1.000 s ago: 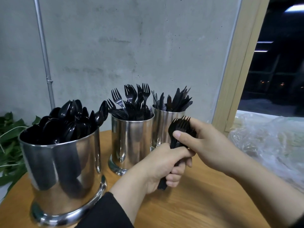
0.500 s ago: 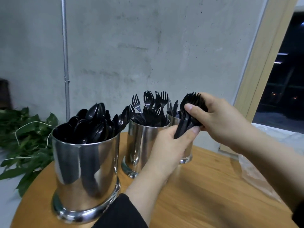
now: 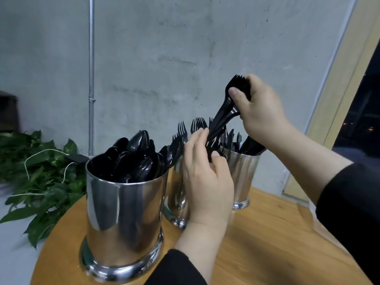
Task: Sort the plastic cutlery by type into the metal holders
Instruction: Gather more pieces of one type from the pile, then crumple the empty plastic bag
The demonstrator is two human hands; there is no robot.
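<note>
The right hand (image 3: 261,112) has its grip closed around a bundle of black plastic forks (image 3: 230,108), thumb pressed across the necks just below the tines, which stick up at about 11 o'clock from the hand. The handles slant down toward 7 o'clock and reach into the middle holder (image 3: 176,194), among the forks (image 3: 197,125) already standing there. The left hand (image 3: 205,177) is in front of that holder with its grip loosely open, fingers and thumb curved around the lower end of the bundle; whether it pinches the handles I cannot tell. At 9 o'clock from the left hand stands the large holder (image 3: 123,223) packed with black spoons (image 3: 135,153). At 3 o'clock, behind the right forearm, the third holder (image 3: 242,177) carries knives (image 3: 248,146). All three stand on the round wooden table (image 3: 277,243). Green leaves (image 3: 41,177) lie beyond its left edge, against the concrete wall (image 3: 164,48).
</note>
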